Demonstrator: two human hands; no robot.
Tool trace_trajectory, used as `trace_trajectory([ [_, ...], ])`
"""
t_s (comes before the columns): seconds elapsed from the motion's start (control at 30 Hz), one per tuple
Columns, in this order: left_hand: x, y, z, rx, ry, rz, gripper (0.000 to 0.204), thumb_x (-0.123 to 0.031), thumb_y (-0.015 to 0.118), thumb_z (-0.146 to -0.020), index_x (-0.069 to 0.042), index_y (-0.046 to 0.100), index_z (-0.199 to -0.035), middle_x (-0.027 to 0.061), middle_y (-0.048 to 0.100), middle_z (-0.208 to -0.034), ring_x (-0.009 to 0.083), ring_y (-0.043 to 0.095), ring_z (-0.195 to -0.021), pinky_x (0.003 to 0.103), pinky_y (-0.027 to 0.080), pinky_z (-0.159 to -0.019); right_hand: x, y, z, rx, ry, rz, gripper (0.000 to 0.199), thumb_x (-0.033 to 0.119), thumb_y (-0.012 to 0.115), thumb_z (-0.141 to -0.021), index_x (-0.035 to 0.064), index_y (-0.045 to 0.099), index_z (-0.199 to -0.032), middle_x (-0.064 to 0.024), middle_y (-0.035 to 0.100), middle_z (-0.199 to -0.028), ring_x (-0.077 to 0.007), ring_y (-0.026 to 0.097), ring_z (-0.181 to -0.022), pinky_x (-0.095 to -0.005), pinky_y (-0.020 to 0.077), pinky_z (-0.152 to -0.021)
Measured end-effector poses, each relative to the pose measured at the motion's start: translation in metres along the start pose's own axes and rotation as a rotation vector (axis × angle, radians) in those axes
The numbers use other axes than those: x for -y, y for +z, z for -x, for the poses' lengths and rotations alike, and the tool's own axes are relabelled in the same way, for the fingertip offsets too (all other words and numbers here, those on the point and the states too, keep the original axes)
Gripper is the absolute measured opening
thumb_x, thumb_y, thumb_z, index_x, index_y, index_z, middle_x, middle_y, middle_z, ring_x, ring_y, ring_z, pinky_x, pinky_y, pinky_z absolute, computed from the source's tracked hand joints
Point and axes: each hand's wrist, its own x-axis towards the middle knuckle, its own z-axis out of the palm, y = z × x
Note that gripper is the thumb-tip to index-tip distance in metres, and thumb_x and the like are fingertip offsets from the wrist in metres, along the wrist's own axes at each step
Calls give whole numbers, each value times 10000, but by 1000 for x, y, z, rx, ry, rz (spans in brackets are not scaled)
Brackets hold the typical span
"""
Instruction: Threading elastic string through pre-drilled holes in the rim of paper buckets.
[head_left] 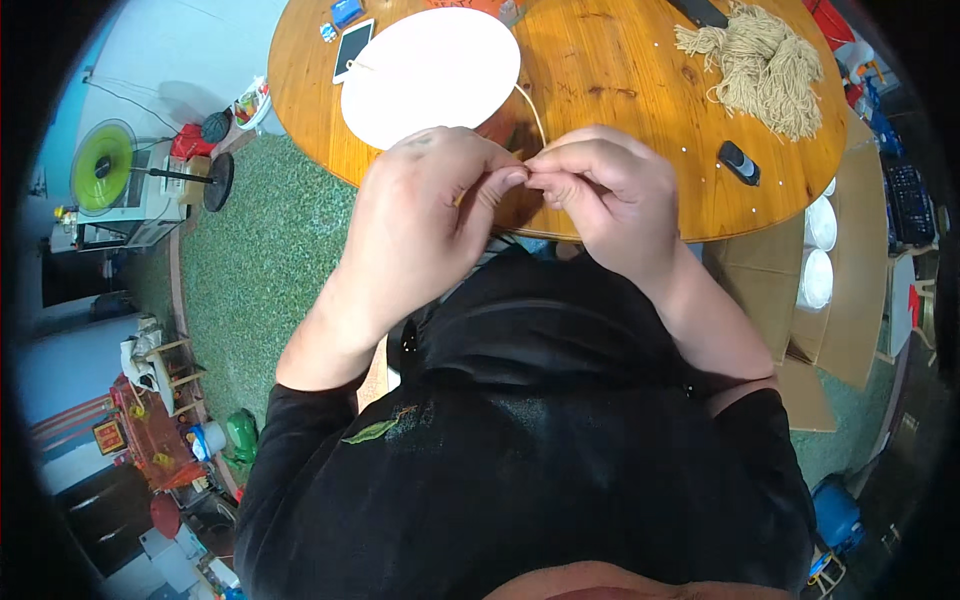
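Over the near edge of the wooden table my left hand (425,200) and my right hand (615,195) meet fingertip to fingertip, both closed in a pinch. Between them is the end of a thin beige cord (533,108), mostly covered by the fingers. The cord runs up from my fingers to the right edge of a large white round disc (435,70). A short bit of similar cord lies on the disc's left part. What supports the disc is largely hidden beneath it.
On the round wooden table (600,90) are a heap of beige cord bundles (765,70), a small black bottle-like object (738,163), a phone (353,48) and a blue packet (346,12). An open cardboard box (850,260) with white round pieces (817,280) stands at the right.
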Motion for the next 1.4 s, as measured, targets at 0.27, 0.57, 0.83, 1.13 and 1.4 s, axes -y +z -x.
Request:
trace_trajectory([
  [0.27,-4,0,-13,16,-69,94,65,-55,800,-904,-28,741,-900,106,740,-840,323,721,-793,404,566,-724,-8,11,1,-154,28,-111,363,0,925,-781,30,736,-1089,-47,733,-861,-93,673,-658,-237,538,-590],
  [0.57,-6,-8,-18,93,-56,53,132,-51,849,-884,9,733,-904,107,748,-895,249,724,-835,332,542,-761,-8,-16,-13,156,408,-563,68,46,789,-967,18,784,-1029,-68,789,-876,-69,698,-706,-200,522,-594],
  [0.83,27,-3,-45,97,-61,-123,397,-174,950,-807,-8,685,-1052,45,718,-957,157,684,-895,311,538,-827,-8,-52,-93,262,328,275,102,75,686,-1034,-14,734,-1054,-47,736,-940,-116,663,-792,-261,532,-716],
  [1.13,46,3,-53,260,-404,308,283,-50,733,-964,3,738,-1242,44,742,-853,62,661,-725,251,541,-665,-69,12,-14,-253,52,-117,92,2,799,-896,8,725,-951,-85,760,-854,-196,776,-801,-291,604,-724],
  [1.4,51,7,-50,256,-448,413,281,-19,671,-976,25,737,-1246,20,728,-846,49,654,-761,221,523,-679,-63,27,-2,-330,139,-52,100,16,811,-891,13,730,-951,-81,765,-838,-177,775,-766,-296,613,-689],
])
